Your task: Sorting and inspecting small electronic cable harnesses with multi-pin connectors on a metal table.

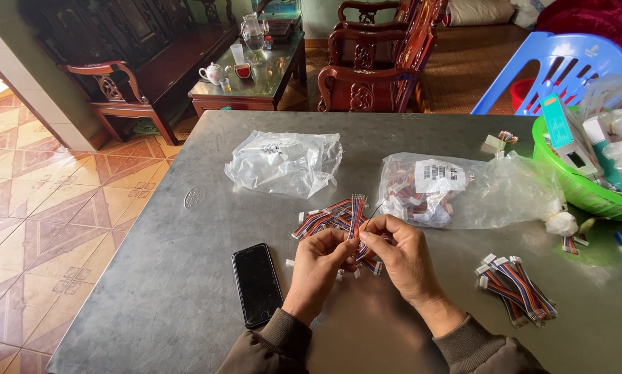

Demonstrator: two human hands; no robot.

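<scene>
At the middle of the grey metal table [186, 291] both hands meet over a loose heap of wire pieces. The left hand [319, 265] has its fingers curled in, thumb and forefinger pinched on a striped ribbon cable [357, 211] that stands upright out of the grip. The right hand [402, 254] is likewise closed, its fingertips nipping the same cable lower down, just beside the left thumb. More multicoloured cables [318, 221] lie fanned on the table at 11 o'clock from the hands, touching the one that is held. A black phone [257, 284] lies flat at 9 o'clock. At 3 o'clock, well apart, sits a finished bundle of cables [518, 287]. A crumpled clear bag [283, 163] lies at 11 o'clock, a fuller plastic bag of small parts [456, 190] at 1 o'clock, and a green basket [574, 187] at 2 o'clock
</scene>
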